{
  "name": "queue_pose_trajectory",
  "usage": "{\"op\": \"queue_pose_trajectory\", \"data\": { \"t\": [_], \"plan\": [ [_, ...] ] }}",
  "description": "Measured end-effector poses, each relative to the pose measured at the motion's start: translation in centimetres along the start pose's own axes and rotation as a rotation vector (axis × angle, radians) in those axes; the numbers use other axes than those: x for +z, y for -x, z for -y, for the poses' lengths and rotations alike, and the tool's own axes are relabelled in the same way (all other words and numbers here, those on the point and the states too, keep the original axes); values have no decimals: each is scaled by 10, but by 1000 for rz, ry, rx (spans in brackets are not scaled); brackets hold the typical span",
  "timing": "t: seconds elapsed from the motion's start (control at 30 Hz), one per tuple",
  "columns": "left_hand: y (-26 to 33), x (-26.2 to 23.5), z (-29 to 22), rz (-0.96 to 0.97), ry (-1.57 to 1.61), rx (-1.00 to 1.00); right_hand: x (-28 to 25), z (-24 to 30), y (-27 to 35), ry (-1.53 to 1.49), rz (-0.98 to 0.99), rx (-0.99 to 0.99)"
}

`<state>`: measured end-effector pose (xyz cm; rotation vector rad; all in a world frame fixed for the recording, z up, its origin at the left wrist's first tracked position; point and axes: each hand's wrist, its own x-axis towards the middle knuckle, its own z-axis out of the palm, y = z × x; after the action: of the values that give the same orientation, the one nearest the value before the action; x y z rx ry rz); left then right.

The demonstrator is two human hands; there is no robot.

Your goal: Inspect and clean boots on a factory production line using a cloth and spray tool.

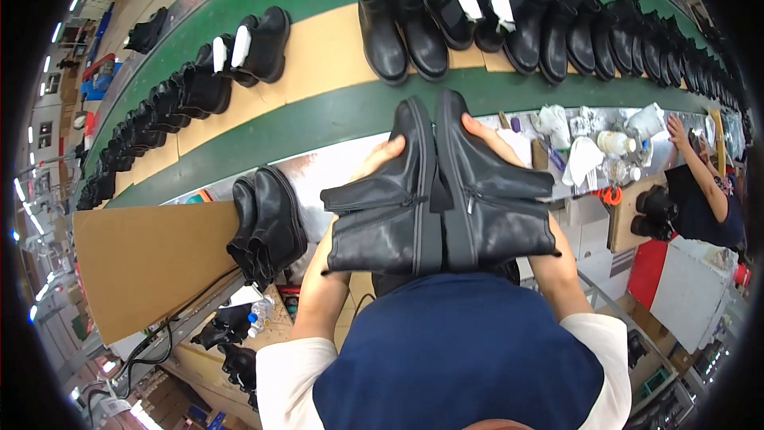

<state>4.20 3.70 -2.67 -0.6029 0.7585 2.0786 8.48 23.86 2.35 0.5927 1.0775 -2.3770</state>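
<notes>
Two black ankle boots are held up side by side in front of my chest, toes pointing away and soles facing each other. My left hand (382, 156) is closed round the outer side of the left boot (370, 239). Round the right boot (509, 231), my right hand (495, 142) grips in the same way. Each boot has a zip on its shaft, and the shaft flaps spread outward. Most of my fingers are hidden behind the leather. Another pair of black boots (278, 219) stands to the left of my left forearm.
Rows of black boots (382, 36) stand on tan cardboard (318, 52) along a green conveyor (338, 115). A brown board (155, 263) is at left. Bottles (614, 143), cloths (551, 123) and orange-handled scissors (610, 195) lie at right, near a co-worker's arm (708, 183).
</notes>
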Motion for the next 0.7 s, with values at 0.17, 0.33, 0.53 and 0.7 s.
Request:
{"op": "queue_pose_trajectory", "data": {
  "t": [0.17,0.33,0.53,0.7],
  "plan": [
    [-15,-5,-4,13,263,-111,-7,5,-22,-56,-57,51],
    [12,-42,24,104,266,-71,-20,-21,-16,-563,190,253],
    [-9,-60,27,221,275,9,-85,-65,-23,-734,454,178],
    [-25,-55,-11,276,-333,229,-84,-30,-68,272,-292,-259]
  ]
}}
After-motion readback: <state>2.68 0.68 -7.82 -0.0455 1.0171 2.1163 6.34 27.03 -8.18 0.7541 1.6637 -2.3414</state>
